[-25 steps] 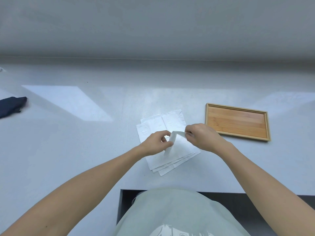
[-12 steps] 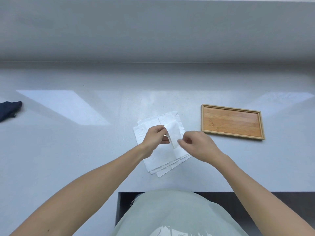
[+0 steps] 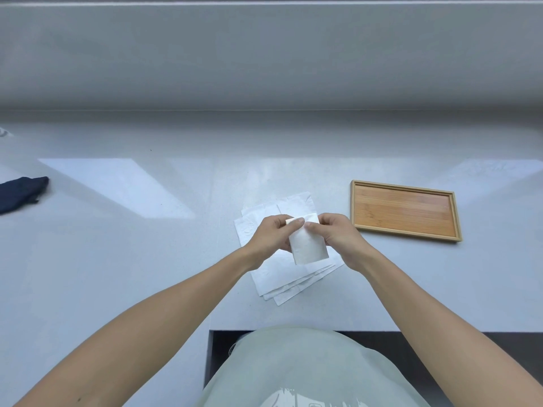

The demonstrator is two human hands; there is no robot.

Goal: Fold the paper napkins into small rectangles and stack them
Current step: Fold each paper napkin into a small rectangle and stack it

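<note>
Both the left hand [image 3: 271, 235] and right hand [image 3: 335, 233] pinched a folded napkin [image 3: 308, 245] above the napkin pile [image 3: 282, 280], the wooden tray [image 3: 405, 211] lying right on the desk [image 3: 117, 259].

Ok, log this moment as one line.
left hand + right hand: pinching folded napkin | above napkin pile | wooden tray: empty

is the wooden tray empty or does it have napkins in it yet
Empty. The rectangular wooden tray shows only bare wood inside its rim; the folded white paper napkin is in both hands.

Napkins [image 3: 282, 277] lie on the counter [image 3: 117, 259], before the person. Tray [image 3: 405, 211] lies right of them; cloth [image 3: 20, 193] far left.
</note>
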